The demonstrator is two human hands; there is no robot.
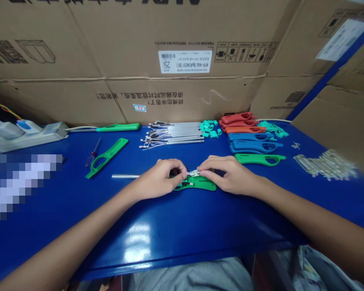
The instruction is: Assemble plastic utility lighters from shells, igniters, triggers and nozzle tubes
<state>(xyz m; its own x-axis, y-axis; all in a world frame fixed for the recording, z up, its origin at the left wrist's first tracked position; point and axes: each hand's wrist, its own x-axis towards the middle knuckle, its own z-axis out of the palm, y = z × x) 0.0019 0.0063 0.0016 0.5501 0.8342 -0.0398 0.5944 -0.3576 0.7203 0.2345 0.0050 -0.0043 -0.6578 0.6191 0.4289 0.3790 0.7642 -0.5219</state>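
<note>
Over a green plastic lighter half-shell [208, 185], both hands work close together. My right hand [227, 171] pinches a small clear plastic fuel tank [195, 173] between thumb and fingertips. My left hand [165, 178] is closed in a pinch at the tank's left end, where a thin whitish tube or wire shows; its exact shape is too small to tell. Inside the shell sits a small black part [188, 183], partly covered by the left fingers. A metal lighter rod [124, 176] sticks out leftward from under my left hand.
Behind lie several metal rods with wires [182, 133], turquoise small parts [210, 127] and stacked red and blue shells [251, 137]. Clear tanks [324, 163] lie right. A green shell [109, 155], screwdriver [93, 153] and power strip [33, 137] are left. Cardboard [133, 89] walls the back.
</note>
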